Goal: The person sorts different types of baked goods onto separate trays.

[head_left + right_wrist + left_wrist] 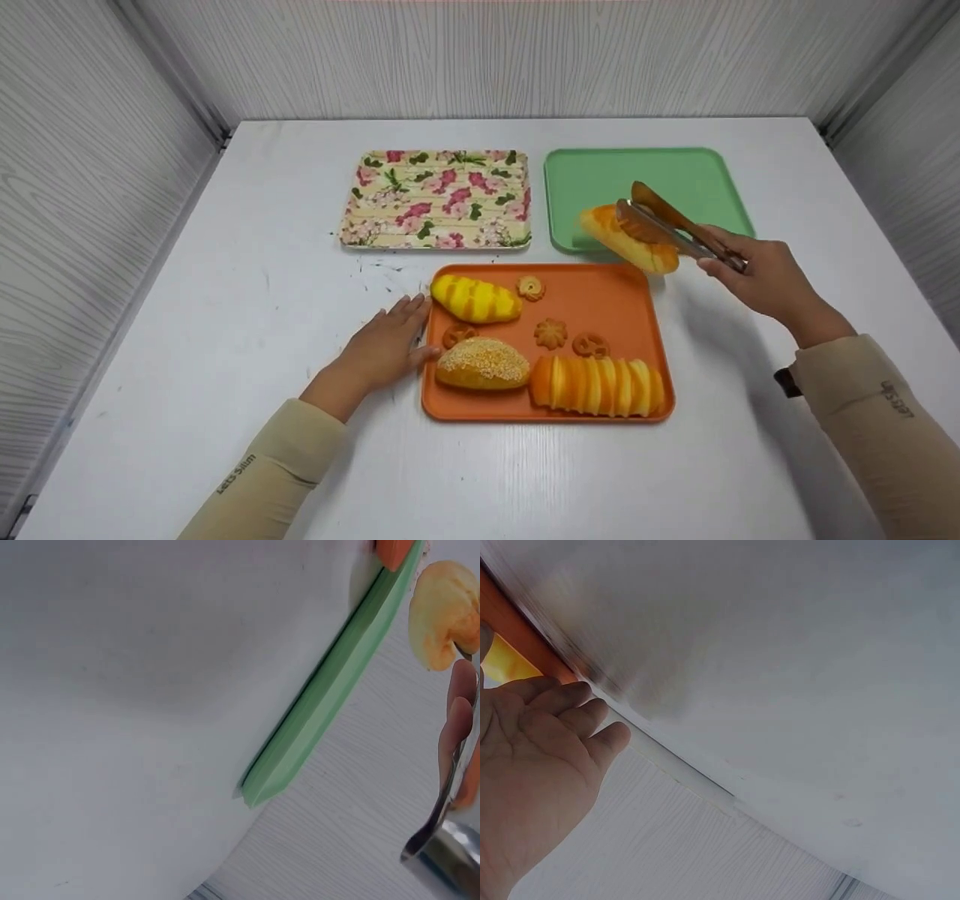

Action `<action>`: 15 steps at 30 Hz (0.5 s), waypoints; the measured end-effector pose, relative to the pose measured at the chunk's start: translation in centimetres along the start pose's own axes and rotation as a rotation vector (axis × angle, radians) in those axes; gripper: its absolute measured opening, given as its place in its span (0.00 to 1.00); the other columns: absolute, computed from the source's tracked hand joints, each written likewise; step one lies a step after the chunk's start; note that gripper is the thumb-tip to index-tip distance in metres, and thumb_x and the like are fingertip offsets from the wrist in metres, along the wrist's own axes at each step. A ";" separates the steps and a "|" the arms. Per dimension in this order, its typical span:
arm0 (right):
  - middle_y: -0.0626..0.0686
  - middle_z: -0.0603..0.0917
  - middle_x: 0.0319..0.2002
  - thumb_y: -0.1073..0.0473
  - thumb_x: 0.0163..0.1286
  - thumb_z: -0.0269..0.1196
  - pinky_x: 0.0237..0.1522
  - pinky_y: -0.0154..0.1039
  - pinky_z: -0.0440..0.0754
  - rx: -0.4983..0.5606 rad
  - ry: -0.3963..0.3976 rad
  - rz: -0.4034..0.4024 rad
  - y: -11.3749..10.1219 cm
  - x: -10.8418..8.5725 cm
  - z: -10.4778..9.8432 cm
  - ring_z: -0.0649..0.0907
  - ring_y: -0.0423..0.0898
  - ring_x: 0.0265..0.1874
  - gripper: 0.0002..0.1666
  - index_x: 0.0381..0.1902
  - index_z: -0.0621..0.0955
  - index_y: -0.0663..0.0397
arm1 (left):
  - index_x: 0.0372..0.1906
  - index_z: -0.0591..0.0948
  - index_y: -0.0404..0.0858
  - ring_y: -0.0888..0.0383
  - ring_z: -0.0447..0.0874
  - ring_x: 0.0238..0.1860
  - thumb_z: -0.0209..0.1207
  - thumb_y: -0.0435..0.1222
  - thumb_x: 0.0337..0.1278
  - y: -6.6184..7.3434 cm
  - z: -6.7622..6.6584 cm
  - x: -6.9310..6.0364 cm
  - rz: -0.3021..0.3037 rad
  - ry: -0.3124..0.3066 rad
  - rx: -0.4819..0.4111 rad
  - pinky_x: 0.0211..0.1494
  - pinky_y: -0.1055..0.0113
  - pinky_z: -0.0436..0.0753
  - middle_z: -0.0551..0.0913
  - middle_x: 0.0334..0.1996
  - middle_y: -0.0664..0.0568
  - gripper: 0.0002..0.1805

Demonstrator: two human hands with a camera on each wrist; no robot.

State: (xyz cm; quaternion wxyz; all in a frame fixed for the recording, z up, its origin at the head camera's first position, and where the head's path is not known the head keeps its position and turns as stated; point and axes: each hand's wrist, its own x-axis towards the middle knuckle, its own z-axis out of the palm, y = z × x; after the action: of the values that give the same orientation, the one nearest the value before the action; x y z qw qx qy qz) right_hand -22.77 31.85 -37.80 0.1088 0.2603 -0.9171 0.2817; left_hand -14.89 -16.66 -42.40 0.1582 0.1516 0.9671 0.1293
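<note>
My right hand [765, 274] grips metal tongs [679, 229], whose ends pinch a long golden bread roll [630, 240]. The roll hangs over the near edge of the green tray [645, 161], and it shows beside the tongs in the right wrist view too. At the left edge of the orange tray [600, 289] rests my left hand [386, 345], its fingers extended and touching the rim. On that tray lie a yellow striped bread [476, 298], a sesame-topped bun [484, 365], a ridged loaf [596, 386] and several small cookies [551, 334].
A floral tray [439, 199] stands at the back left, beside the green one. All three trays sit on a white table [225, 300]. Pale wood-grain panels [480, 60] enclose its back and sides.
</note>
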 end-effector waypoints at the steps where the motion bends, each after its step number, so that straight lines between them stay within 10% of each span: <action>1: 0.55 0.83 0.27 0.59 0.67 0.63 0.20 0.33 0.64 -0.012 0.002 0.009 0.2 0.2 -0.1 0.69 0.42 0.16 0.26 0.63 0.75 0.54 | 0.75 0.50 0.38 0.48 0.42 0.74 0.49 0.58 0.65 0.0 0.0 0.0 -0.002 -0.001 -0.003 0.72 0.49 0.47 0.49 0.74 0.47 0.44; 15: 0.73 0.79 0.47 0.48 0.72 0.56 0.37 0.58 0.70 -0.040 -0.034 0.247 3.2 2.2 -1.5 0.78 0.66 0.40 0.33 0.69 0.68 0.56 | 0.75 0.50 0.36 0.48 0.42 0.74 0.48 0.59 0.64 0.0 -0.1 -0.2 0.008 -0.007 -0.006 0.72 0.49 0.47 0.48 0.74 0.46 0.45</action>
State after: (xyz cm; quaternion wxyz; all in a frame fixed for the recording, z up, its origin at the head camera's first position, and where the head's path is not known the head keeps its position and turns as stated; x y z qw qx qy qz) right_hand -26.27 34.05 -37.29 0.0630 0.1477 -0.9493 0.2704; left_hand -14.73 -16.73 -42.25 0.1614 0.1554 0.9656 0.1321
